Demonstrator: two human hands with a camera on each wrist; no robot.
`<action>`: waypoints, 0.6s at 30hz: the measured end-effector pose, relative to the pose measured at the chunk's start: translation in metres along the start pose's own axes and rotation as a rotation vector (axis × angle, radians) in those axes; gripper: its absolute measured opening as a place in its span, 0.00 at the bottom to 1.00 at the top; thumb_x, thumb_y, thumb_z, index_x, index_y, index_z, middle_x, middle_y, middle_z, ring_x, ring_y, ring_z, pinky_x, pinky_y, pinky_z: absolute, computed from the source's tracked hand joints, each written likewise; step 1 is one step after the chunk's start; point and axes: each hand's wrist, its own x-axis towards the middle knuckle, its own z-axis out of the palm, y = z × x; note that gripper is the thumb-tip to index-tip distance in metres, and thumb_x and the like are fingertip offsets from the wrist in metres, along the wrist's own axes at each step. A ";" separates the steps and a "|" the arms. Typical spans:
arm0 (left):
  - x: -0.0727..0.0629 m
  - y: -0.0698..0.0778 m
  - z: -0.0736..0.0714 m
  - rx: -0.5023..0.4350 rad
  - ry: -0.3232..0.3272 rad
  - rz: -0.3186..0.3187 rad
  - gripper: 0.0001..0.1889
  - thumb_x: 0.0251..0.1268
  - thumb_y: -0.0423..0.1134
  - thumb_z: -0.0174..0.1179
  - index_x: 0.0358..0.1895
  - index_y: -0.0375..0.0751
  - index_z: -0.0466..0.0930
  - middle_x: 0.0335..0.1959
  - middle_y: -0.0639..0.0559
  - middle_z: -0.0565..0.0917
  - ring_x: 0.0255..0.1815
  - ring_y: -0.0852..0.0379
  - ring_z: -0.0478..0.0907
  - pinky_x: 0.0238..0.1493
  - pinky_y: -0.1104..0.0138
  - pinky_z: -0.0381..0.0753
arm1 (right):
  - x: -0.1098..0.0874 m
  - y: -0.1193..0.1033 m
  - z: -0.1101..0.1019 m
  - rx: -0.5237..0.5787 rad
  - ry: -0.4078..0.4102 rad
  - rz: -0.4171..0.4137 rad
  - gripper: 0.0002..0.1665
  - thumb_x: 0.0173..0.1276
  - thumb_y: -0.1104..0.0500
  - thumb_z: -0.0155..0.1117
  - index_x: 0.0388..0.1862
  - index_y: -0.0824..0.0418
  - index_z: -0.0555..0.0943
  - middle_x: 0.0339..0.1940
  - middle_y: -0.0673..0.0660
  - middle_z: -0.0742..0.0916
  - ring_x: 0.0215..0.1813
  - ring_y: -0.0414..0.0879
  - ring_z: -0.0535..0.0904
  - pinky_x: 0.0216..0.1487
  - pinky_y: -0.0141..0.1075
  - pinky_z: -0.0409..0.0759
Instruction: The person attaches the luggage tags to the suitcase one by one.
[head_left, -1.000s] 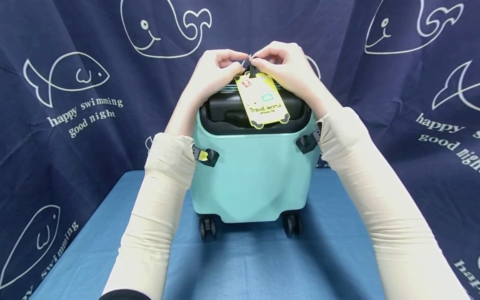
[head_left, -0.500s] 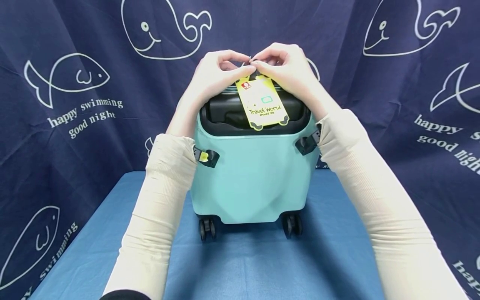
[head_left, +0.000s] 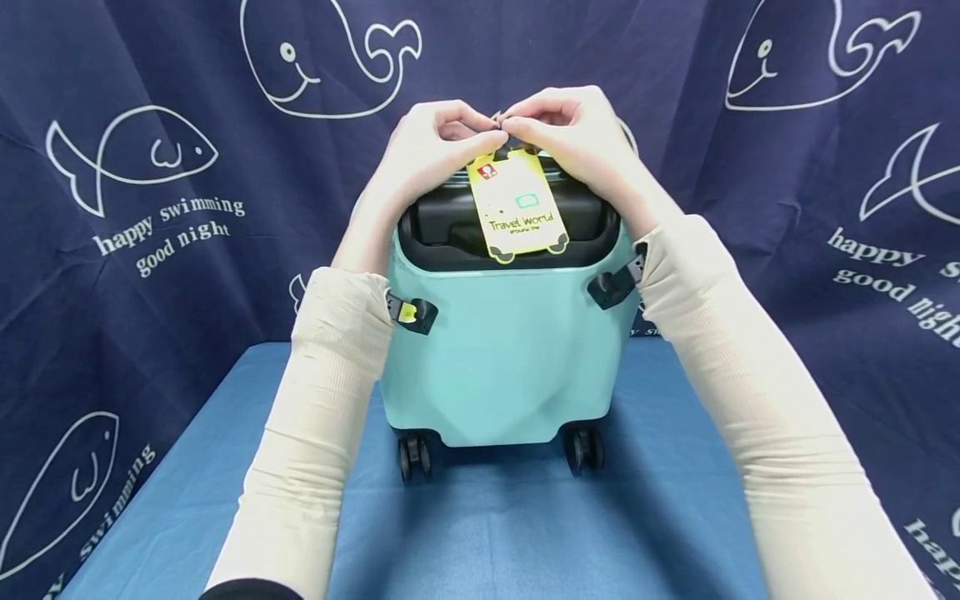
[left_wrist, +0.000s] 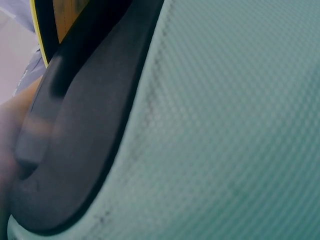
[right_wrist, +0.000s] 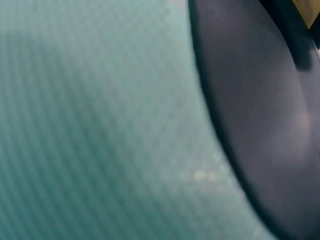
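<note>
A mint-green suitcase (head_left: 502,358) stands upright with a black recessed top panel (head_left: 442,215). Over that panel hangs a yellow-edged white luggage tag (head_left: 521,208) printed "Travel World", from a short black strap (head_left: 513,150). My left hand (head_left: 435,150) pinches the strap between thumb and forefinger above the tag. Right against those fingertips, my right hand (head_left: 585,142) pinches it too. Most of the strap is hidden by the fingers. Both wrist views look close onto the ribbed green shell (left_wrist: 225,125) and black panel (right_wrist: 260,100); the tag's edge (left_wrist: 36,25) shows in the left one.
The suitcase's black wheels (head_left: 585,448) stand on a blue cloth-covered table (head_left: 487,533). Close behind hangs a dark blue curtain (head_left: 187,50) with white whale and fish drawings. Dark straps with buckles (head_left: 412,315) sit at both wrists, in front of the suitcase.
My left thumb has shifted right, across the strap, to meet the right fingertips. The tag has swung slightly left. The suitcase stays in place.
</note>
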 end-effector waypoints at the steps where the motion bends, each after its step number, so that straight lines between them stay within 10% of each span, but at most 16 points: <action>1: 0.000 0.000 0.000 0.000 0.000 0.001 0.16 0.54 0.54 0.66 0.41 0.50 0.83 0.36 0.58 0.86 0.39 0.66 0.80 0.46 0.75 0.69 | 0.000 0.000 0.000 0.003 0.001 0.007 0.16 0.59 0.54 0.68 0.44 0.60 0.85 0.32 0.44 0.86 0.33 0.39 0.78 0.39 0.25 0.72; 18: 0.002 -0.003 0.001 -0.022 -0.041 0.056 0.18 0.57 0.47 0.64 0.51 0.45 0.81 0.42 0.52 0.86 0.39 0.66 0.81 0.47 0.75 0.74 | 0.000 0.000 0.002 0.105 -0.035 -0.009 0.12 0.62 0.56 0.66 0.42 0.62 0.84 0.30 0.48 0.86 0.33 0.40 0.80 0.41 0.26 0.76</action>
